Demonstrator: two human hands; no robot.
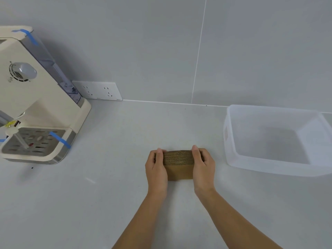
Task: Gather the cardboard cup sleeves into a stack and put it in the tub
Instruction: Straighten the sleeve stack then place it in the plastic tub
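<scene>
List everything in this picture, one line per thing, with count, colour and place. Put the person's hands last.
stack of cup sleeves: one stack, brown cardboard, on the counter at centre, held between both hands
tub: one, translucent white, empty, on the counter at right
coffee machine: one, cream with blue tape strips, at left against the wall
wall socket: one double plate, white, low on the wall beside the machine
counter: one, pale grey
left hand: one, gripping the stack's left end
right hand: one, gripping the stack's right end
</scene>
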